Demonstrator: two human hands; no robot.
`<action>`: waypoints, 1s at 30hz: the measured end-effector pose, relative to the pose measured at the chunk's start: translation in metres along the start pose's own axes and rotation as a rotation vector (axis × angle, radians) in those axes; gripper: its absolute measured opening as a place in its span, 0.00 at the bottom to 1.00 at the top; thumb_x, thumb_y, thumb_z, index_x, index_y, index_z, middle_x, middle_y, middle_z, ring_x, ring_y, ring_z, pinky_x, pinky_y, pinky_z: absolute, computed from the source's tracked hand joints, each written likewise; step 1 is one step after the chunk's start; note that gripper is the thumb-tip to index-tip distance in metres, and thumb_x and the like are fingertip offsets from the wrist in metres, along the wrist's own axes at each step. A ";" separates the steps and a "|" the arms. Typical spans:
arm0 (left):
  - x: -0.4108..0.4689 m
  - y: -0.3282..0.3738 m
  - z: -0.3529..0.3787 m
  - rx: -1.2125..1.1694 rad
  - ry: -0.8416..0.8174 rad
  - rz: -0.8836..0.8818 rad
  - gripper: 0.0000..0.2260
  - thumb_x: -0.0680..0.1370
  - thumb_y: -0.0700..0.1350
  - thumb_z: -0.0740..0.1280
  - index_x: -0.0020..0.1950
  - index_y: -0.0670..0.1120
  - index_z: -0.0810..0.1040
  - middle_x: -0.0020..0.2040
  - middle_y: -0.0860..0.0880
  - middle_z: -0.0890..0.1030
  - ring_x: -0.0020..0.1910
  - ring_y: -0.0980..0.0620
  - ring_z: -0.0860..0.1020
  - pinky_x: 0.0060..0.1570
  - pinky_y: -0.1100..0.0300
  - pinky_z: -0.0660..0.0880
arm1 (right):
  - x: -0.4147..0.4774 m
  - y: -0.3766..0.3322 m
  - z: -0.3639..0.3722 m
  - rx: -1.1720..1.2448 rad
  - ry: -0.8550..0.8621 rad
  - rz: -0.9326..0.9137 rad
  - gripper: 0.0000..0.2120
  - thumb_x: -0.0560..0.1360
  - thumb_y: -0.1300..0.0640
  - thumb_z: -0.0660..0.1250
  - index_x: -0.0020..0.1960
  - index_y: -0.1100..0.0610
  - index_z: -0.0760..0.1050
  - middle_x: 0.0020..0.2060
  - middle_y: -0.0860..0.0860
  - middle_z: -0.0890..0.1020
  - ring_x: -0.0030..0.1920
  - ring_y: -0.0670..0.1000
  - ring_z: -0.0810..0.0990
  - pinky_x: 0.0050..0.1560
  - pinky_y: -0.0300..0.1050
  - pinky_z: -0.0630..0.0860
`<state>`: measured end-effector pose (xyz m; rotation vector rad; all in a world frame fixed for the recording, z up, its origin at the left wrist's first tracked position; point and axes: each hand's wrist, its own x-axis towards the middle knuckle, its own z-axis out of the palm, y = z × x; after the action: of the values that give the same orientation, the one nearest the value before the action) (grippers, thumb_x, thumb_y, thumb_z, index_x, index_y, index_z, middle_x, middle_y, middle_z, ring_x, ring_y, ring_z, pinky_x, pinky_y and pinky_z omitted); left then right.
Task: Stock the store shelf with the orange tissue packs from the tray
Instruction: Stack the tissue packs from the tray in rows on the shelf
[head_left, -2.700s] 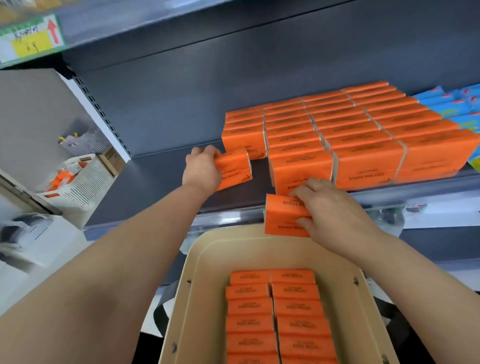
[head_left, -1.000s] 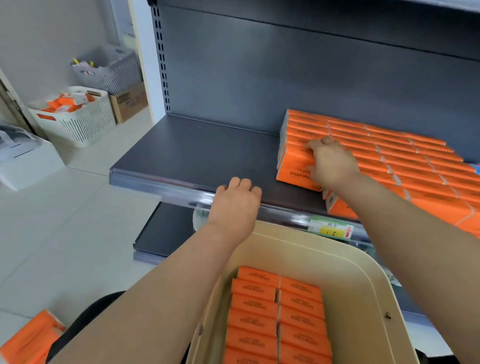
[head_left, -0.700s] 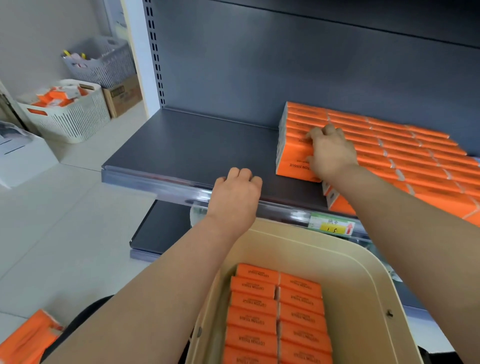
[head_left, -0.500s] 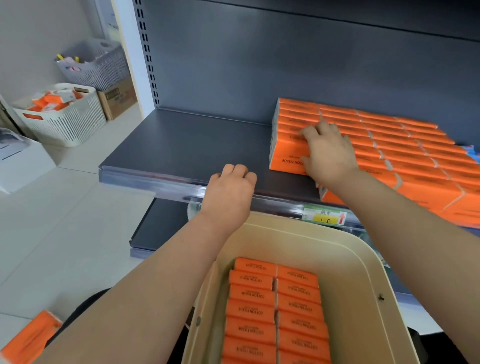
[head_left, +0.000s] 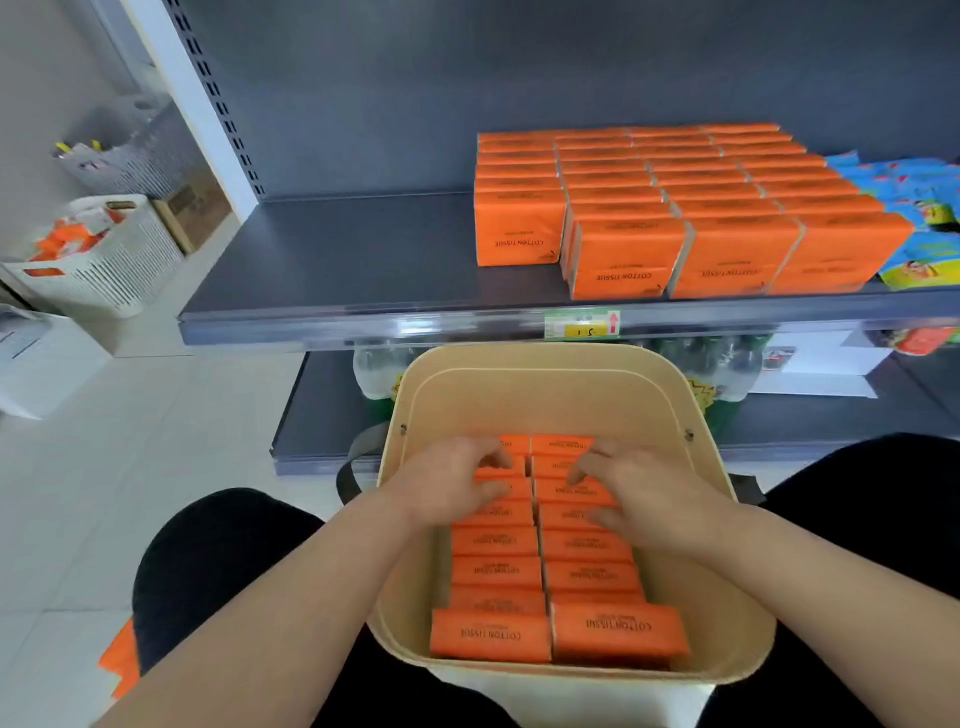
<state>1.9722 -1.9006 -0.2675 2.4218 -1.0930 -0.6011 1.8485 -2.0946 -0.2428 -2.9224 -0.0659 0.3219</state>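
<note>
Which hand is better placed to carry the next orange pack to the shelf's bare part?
Left, probably. Both hands grip packs in the tray, but the left hand is on the left column, nearer the shelf's bare stretch, left of the stocked rows, than the right hand.

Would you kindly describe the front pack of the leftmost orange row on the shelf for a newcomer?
On the dark grey shelf above the beige tray, orange tissue packs stand in four rows. Take the leftmost row's front pack. Unlike its three neighbours to the right, it sits further back from the shelf edge, with bare shelf on its left.
</note>
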 end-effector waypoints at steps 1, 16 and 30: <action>-0.005 0.000 0.010 -0.026 -0.085 -0.026 0.12 0.75 0.48 0.70 0.58 0.49 0.77 0.55 0.52 0.79 0.55 0.53 0.76 0.55 0.60 0.73 | -0.006 0.000 0.005 0.048 -0.088 0.000 0.20 0.74 0.47 0.69 0.64 0.47 0.70 0.61 0.46 0.72 0.62 0.49 0.70 0.60 0.44 0.69; -0.020 0.005 0.038 -0.157 -0.286 -0.184 0.12 0.74 0.48 0.72 0.56 0.50 0.78 0.54 0.52 0.79 0.54 0.55 0.76 0.57 0.62 0.73 | -0.009 0.011 0.044 0.180 -0.450 0.004 0.22 0.78 0.44 0.62 0.68 0.52 0.69 0.65 0.52 0.74 0.63 0.55 0.73 0.64 0.48 0.69; -0.022 0.009 0.054 -0.033 -0.583 -0.228 0.18 0.77 0.51 0.68 0.67 0.50 0.74 0.64 0.50 0.75 0.61 0.52 0.73 0.56 0.65 0.67 | -0.004 0.015 0.032 -0.017 -0.067 0.018 0.23 0.76 0.49 0.65 0.69 0.47 0.65 0.63 0.48 0.74 0.63 0.52 0.72 0.58 0.48 0.72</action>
<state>1.9248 -1.8988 -0.3025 2.4182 -0.9958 -1.4538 1.8377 -2.1037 -0.2759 -2.9300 -0.0529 0.4237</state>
